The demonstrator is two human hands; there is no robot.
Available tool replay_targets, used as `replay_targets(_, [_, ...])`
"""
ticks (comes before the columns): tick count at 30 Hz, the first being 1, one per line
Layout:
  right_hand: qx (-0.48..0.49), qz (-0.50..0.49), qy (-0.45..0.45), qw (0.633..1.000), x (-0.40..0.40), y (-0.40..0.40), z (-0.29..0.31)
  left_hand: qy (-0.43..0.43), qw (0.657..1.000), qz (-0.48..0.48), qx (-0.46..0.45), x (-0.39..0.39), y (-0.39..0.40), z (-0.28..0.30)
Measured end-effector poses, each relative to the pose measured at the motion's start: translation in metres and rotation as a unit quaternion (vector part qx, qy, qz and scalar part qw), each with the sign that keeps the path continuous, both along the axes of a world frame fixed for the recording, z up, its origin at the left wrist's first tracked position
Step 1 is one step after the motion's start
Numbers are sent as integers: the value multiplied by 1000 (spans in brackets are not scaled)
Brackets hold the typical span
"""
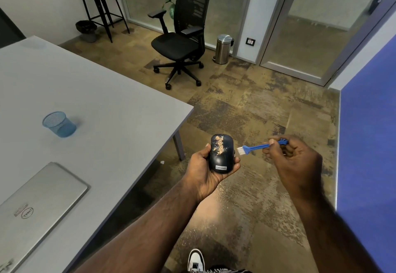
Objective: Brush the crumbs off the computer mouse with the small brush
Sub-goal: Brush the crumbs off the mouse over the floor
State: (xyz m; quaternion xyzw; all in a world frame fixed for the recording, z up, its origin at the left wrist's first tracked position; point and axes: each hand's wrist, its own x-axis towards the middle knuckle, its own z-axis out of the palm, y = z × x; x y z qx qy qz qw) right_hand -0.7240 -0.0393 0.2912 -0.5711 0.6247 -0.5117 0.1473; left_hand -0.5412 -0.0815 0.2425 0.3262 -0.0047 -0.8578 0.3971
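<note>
My left hand [203, 170] cradles a dark computer mouse [220, 161] palm-up over the floor, just off the table's corner. Pale tan crumbs [218, 145] lie scattered over the mouse's top half. My right hand [293, 159] pinches the handle of a small blue brush [257, 146]. Its white bristles [241, 150] point left and sit a short gap from the mouse's right edge, not touching it.
A grey table [96, 93] fills the left, carrying a blue mesh cup [59, 124] and a closed silver laptop [36, 204]. A black office chair [182, 37] and a steel bin [222, 49] stand farther back. A blue wall panel [368, 144] is close on the right.
</note>
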Motion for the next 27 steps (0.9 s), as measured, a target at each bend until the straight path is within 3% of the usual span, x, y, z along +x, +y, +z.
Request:
replay_targets(4, [8, 45, -33, 998, 6, 1, 1, -13, 1000, 16, -2, -1, 0, -1])
replay_targets(11, [18, 5, -60, 998, 5, -9, 0, -16, 1000, -9, -7, 1, 3, 1])
replay_targets(15, [32, -7, -23, 999, 5, -14, 1, -22, 1000, -10, -9, 1, 3, 0])
replay_targets(19, [33, 9, -86, 996, 7, -16, 7, -32, 999, -11, -12, 0, 4, 1])
replay_targets(22, [50, 46, -48, 997, 16, -13, 6, -37, 999, -13, -13, -1, 5, 2])
replay_targets(27, [54, -14, -3, 998, 11, -23, 6, -45, 999, -16, -11, -2, 5, 3])
